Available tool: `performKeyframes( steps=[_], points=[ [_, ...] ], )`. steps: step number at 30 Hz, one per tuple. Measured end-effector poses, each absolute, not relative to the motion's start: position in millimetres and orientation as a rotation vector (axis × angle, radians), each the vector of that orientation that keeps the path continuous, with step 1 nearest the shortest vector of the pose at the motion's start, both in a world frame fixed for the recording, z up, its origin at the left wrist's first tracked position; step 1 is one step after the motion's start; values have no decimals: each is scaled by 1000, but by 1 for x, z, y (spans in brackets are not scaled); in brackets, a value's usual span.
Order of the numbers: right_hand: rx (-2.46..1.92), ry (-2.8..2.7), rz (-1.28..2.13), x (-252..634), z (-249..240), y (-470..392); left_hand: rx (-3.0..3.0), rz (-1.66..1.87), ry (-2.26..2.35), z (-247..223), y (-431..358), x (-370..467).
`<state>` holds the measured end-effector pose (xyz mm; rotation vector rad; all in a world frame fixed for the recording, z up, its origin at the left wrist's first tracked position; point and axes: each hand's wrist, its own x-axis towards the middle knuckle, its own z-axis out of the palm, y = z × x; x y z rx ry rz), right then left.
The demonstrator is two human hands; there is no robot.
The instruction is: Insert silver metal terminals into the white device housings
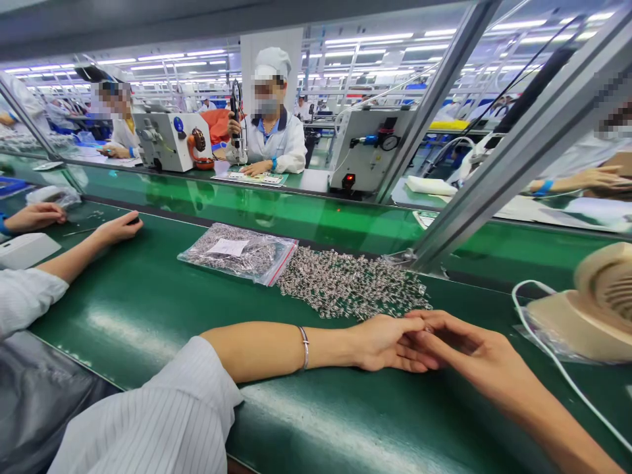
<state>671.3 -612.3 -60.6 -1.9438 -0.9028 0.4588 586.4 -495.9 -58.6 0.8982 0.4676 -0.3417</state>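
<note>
While my nearer bare left hand (390, 343) lies just before the sideways-spread heap of small silvery metal parts (345, 283), I cannot tell whether it or my right hand (486, 352) grips anything.

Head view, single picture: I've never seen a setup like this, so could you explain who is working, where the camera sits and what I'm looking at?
There is no robot here. A person works bare-handed, and a camera worn on their head looks forward and down. Their left hand comes in from the lower left and their right hand from the lower right. The fingertips meet; any piece between them is too small to make out. Just beyond is a pile of small metal parts on the green work surface, beside a clear bag of similar parts. The hands at far left and the masked worker opposite belong to other people.
</note>
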Motion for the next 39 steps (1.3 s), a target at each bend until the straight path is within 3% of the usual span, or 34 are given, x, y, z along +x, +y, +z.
performKeyframes(
  steps=[11,39],
  points=[
    [-2009,-903,301,671,-65,-611,879,-360,494,-62,-496,590],
    [-2049,-899,309,672,-63,-607,865,-348,462,-77,-497,598]
  ],
)
